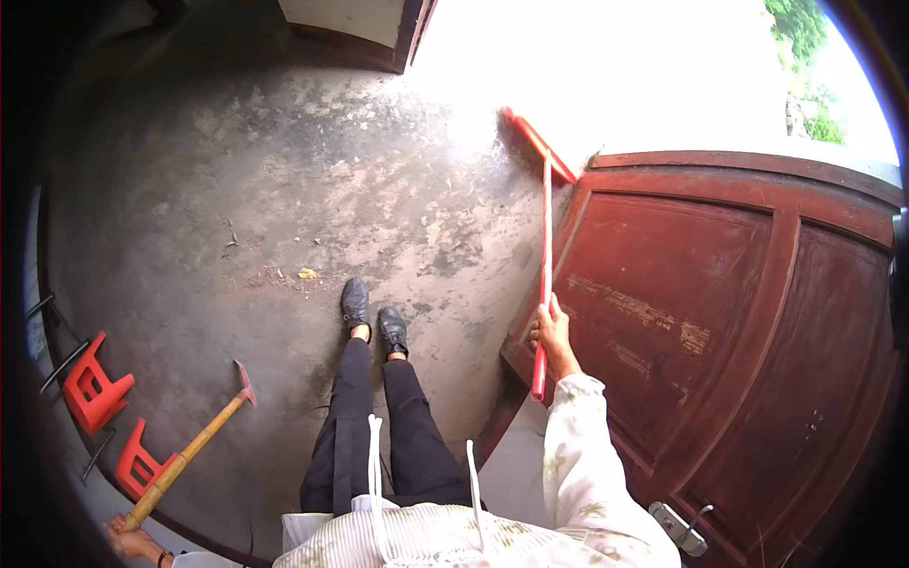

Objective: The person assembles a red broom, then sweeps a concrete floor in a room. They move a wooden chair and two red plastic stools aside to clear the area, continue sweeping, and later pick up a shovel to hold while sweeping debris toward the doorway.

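Note:
My right hand is closed around the lower part of a long red handle. At its far end is a wide, narrow-looking red head, low by the door's outer edge; glare keeps me from telling whether it is a broom or a dustpan. At the lower left, my left hand grips the near end of a bamboo-handled hoe. The hoe's small reddish head sits crosswise at the far end, over the concrete floor. Part of my left hand is lost in the dark rim.
A reddish-brown panelled door with a metal lever handle stands along the right. Crumbs and a yellowish scrap lie on the concrete floor beyond my shoes. Red plastic seats stand at the left. Bright daylight fills the doorway.

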A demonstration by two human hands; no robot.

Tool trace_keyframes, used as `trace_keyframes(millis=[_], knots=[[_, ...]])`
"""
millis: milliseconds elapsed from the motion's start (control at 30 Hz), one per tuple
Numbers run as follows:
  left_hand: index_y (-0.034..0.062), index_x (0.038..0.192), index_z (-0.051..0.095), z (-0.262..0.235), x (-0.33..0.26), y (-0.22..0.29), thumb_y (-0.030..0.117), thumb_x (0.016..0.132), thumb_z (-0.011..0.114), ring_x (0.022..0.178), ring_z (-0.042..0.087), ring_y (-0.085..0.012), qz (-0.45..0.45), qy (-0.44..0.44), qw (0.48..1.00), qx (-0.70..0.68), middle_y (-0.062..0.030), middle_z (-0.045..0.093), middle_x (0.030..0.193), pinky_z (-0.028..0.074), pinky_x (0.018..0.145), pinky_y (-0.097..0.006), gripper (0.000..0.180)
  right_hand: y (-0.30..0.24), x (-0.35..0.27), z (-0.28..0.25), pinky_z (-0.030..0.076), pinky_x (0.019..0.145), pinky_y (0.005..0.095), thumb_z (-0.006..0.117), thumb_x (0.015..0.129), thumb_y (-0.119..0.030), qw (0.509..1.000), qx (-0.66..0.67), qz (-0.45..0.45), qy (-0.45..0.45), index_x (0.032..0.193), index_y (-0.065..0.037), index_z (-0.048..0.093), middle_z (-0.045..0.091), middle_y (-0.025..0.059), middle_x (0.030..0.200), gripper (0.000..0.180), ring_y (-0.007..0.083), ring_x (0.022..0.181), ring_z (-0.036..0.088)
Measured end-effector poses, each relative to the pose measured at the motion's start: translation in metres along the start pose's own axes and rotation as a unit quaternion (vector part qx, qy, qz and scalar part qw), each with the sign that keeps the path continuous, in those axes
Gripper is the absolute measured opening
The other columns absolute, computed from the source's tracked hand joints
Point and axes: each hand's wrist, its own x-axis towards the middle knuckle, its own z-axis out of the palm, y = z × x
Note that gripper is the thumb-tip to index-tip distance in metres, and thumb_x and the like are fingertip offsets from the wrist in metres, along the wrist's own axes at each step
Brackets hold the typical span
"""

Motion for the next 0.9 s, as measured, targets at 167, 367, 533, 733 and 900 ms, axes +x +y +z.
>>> trace_keyframes(millis=[167,367,533,733,900], knots=[[-0.0017,0.074,0.06,-0.047,0.008,-0.018,0.012,0.083,0.053,0.058,0.045,-0.0189,-0.01,0.08,0.995,-0.053,-0.0054,0.044,0.061,0.041,0.059,-0.033,0.018,0.013,-0.121,-0.002,0.034,0.035,0.0221,0.044,0.091,-0.017,0.984,0.093,0.12,-0.098,0.134,-0.025,0.031,0.038,-0.0009,0.059,0.046,0.0078,0.04,0.037],[-0.0088,0.092,0.056,-0.075,-0.03,-0.032,0.011,0.081,0.053,0.075,0.056,-0.029,0.012,0.17,0.984,-0.041,-0.0151,0.055,0.079,0.047,0.076,-0.042,0.023,0.0,-0.228,-0.056,0.033,0.035,0.021,0.046,0.09,-0.014,0.968,0.113,0.127,-0.187,0.135,-0.02,0.031,0.038,0.0009,0.059,0.048,0.0077,0.041,0.037],[-0.0004,0.074,0.05,-0.071,-0.06,-0.029,0.007,0.077,0.058,0.058,0.038,-0.0182,0.026,0.162,0.978,-0.126,-0.0038,0.036,0.06,0.037,0.058,-0.033,0.011,-0.009,-0.172,-0.011,0.034,0.031,0.0227,0.048,0.088,-0.015,0.995,0.003,0.038,-0.087,0.129,-0.017,0.036,0.039,-0.001,0.055,0.043,0.0082,0.038,0.038],[0.0114,0.067,0.044,-0.07,-0.081,-0.027,0.015,0.083,0.055,0.055,0.034,-0.011,-0.03,0.177,0.972,-0.15,0.0021,0.034,0.058,0.036,0.057,-0.029,0.02,-0.004,-0.1,0.055,0.036,0.033,0.0257,0.05,0.082,-0.006,0.98,-0.135,-0.071,-0.126,0.101,-0.01,0.045,0.041,-0.0011,0.056,0.02,0.0101,0.039,0.041],[0.0118,0.061,0.04,-0.056,-0.089,-0.018,0.018,0.085,0.054,0.052,0.031,-0.011,-0.031,0.135,0.979,-0.147,0.0013,0.032,0.054,0.036,0.063,-0.03,0.028,-0.01,-0.187,0.058,0.032,0.035,0.0226,0.053,0.082,-0.006,0.951,-0.228,0.061,-0.201,0.131,-0.017,0.037,0.039,-0.0024,0.059,0.053,0.0083,0.041,0.037]])
